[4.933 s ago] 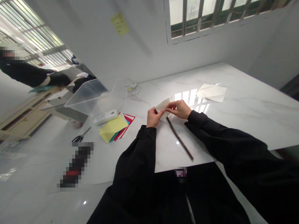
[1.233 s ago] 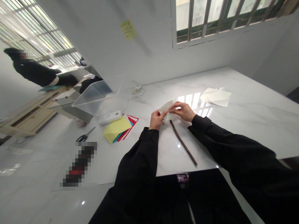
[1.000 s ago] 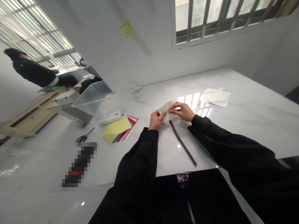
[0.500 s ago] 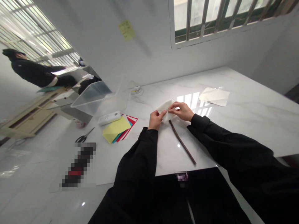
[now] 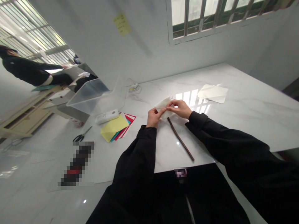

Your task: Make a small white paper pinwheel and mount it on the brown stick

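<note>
Between my hands is a small piece of off-white sheet (image 5: 163, 103), held just above the marble-look table; whether it is paper or felt I cannot tell. My left hand (image 5: 154, 117) grips its left side, thumb on top. On its right side, the thumb and index finger of my right hand (image 5: 181, 109) pinch it, close to the left thumb. A thin brown stick (image 5: 178, 137) lies on the table below, its upper end near the sheet's lower edge. Fingers beneath the sheet are hidden.
Coloured sheets (image 5: 114, 127) lie to the left beside a white oblong device (image 5: 107, 116). Scissors (image 5: 81, 135) and a clear plastic bin (image 5: 93, 96) are farther left. Off-white sheets (image 5: 212, 93) lie at the right. A person (image 5: 28, 68) sits in the background.
The view has shifted slightly, so everything sits a little higher and further left. My hands keep hold of the sheet, which looks flatter now; the fingertips have moved slightly closer together.
</note>
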### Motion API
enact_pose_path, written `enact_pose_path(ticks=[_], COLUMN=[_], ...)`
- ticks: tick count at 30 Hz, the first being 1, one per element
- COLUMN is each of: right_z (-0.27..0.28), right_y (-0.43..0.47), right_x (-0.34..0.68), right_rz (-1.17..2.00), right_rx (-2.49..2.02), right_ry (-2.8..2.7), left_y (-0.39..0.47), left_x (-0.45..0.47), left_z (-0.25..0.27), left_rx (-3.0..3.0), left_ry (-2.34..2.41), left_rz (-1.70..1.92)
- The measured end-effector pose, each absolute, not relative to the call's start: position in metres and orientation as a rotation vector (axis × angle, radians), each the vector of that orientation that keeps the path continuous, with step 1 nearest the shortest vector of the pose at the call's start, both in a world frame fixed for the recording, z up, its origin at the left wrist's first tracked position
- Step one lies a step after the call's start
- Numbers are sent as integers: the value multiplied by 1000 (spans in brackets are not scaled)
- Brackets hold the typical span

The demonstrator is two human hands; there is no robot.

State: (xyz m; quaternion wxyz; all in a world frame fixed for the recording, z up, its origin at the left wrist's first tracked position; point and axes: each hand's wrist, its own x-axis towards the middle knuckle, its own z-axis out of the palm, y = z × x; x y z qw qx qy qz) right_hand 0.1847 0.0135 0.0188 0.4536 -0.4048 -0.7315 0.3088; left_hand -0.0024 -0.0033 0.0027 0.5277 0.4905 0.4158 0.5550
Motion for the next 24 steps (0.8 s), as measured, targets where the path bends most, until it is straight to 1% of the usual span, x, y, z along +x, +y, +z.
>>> enact_pose_path(ticks=[10, 17, 24], right_z=[22, 21, 16], right_y=[5, 3, 4], right_x=[178, 174, 170], right_rz=[744, 740, 910], right_rx=[-1157, -1160, -1033], right_ry=[-1715, -1611, -1441], left_y=[-2, -1, -3], left_x=[-1, -1, 0], left_z=[2, -1, 2], left_rx=[1164, 1142, 1124], left_ry=[982, 982, 991], left_rz=[1347, 1360, 1359])
